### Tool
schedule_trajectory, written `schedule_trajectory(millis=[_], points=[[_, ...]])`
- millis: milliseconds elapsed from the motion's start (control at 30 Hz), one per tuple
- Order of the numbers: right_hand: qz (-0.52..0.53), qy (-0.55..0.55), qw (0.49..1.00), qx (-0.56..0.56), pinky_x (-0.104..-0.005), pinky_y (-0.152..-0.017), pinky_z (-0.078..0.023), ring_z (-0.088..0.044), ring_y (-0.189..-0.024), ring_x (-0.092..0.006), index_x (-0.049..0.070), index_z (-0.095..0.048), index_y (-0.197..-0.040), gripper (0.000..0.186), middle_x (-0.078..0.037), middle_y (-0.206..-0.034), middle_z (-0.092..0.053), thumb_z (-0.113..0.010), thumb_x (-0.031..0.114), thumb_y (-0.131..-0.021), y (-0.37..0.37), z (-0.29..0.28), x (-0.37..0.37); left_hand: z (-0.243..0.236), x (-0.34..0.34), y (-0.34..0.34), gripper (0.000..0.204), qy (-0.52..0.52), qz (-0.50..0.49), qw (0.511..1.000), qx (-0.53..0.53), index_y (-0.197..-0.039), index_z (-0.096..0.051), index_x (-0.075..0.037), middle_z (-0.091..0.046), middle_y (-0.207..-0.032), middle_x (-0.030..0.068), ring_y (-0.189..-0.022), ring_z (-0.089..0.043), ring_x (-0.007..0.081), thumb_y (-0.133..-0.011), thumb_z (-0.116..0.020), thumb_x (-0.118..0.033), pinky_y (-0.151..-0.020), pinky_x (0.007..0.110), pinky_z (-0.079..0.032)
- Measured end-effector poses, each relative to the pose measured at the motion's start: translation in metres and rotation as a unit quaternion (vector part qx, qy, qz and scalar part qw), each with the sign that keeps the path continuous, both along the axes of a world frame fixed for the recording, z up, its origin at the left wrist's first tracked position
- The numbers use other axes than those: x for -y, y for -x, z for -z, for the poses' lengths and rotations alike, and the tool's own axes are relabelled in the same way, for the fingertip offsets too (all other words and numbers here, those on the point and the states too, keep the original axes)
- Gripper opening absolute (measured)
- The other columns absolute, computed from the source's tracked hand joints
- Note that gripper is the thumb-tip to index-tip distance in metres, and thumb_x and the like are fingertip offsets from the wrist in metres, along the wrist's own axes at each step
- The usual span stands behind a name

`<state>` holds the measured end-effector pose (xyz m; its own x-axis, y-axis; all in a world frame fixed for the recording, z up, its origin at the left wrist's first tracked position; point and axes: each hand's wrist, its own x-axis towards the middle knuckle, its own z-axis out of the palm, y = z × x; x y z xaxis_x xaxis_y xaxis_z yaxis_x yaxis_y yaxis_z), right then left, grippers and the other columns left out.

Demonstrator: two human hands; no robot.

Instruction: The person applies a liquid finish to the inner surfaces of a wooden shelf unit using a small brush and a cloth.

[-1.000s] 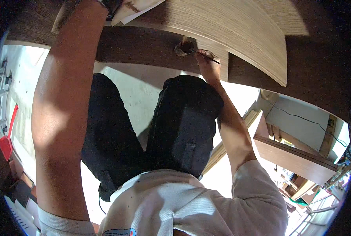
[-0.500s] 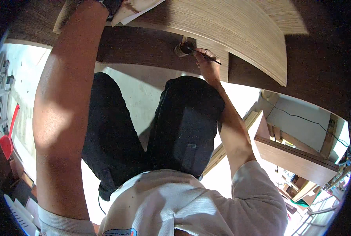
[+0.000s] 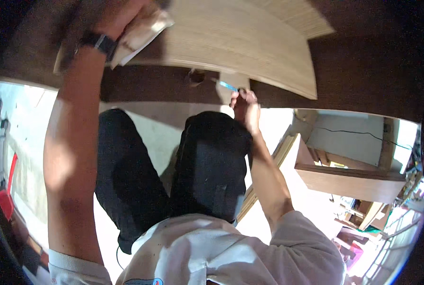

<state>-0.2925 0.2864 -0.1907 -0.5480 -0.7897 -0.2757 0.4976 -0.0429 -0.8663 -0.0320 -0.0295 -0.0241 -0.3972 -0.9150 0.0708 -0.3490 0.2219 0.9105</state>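
My right hand is closed around a thin brush that catches the light and looks pale blue. Its tip points left, toward a small round cup with a dark inside, which stands in shadow on the dark board. The tip is clear of the cup, and its bristles are too blurred to make out. At the upper left my left hand reaches over a pale, brown-stained sheet with a white edge. The fingers of that hand run out at the top edge, so their grip is hidden.
A large light wood-grain panel with a curved edge lies over the dark board. My knees are below it. To the right are a wooden cabinet piece and a dark cable; a red dustpan stands far left.
My right hand has drawn the brush out of the cup and back toward me. The view has shifted, so more of my left wrist, the stained sheet and a watch show.
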Motion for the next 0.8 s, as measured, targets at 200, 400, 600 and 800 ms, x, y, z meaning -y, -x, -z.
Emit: schedule_trajectory(millis=[200,400,600,800], points=[[0.128,0.051,0.981,0.134,-0.0353,-0.065,-0.05,-0.06,-0.068,-0.0198,0.013,-0.059,-0.093,0.004,-0.005,-0.076,-0.064,-0.06,0.017,-0.093,0.004,-0.069,-0.081,0.037,0.036,0.003,0.057,-0.021,0.035,0.996,-0.083,-0.141,-0.059,-0.005,-0.063,-0.138,0.0064,-0.126,-0.056,0.016,-0.102,-0.054,-0.047,-0.111,0.032,-0.038],[0.143,0.178,0.973,0.036,-0.0377,-0.068,-0.048,-0.06,-0.071,-0.0221,0.007,-0.061,-0.102,0.013,-0.009,-0.08,-0.065,-0.058,0.018,-0.096,0.015,-0.144,-0.113,0.04,0.036,-0.004,0.061,0.001,0.067,0.996,-0.064,-0.141,-0.059,-0.006,-0.065,-0.134,0.004,-0.122,-0.057,0.0141,-0.101,-0.054,-0.052,-0.107,0.029,-0.04],[0.125,0.149,0.898,-0.395,-0.0344,-0.077,-0.053,-0.063,-0.085,-0.0193,-0.004,-0.064,-0.121,0.032,-0.016,-0.102,-0.069,-0.055,0.022,-0.104,0.044,-0.231,-0.085,0.055,0.033,-0.006,0.058,-0.003,0.061,0.996,-0.069,-0.145,-0.054,-0.008,-0.062,-0.137,0.0067,-0.125,-0.056,0.0136,-0.103,-0.052,-0.048,-0.108,0.027,-0.04],[0.165,-0.015,0.649,-0.742,-0.0314,-0.081,-0.053,-0.066,-0.091,-0.0187,-0.001,-0.068,-0.119,0.024,-0.014,-0.102,-0.069,-0.057,0.011,-0.101,0.102,-0.267,-0.037,0.036,0.035,-0.004,0.054,0.02,0.045,0.998,-0.043,-0.148,-0.052,-0.009,-0.059,-0.141,0.0094,-0.13,-0.054,0.0152,-0.106,-0.051,-0.043,-0.111,0.027,-0.038]])
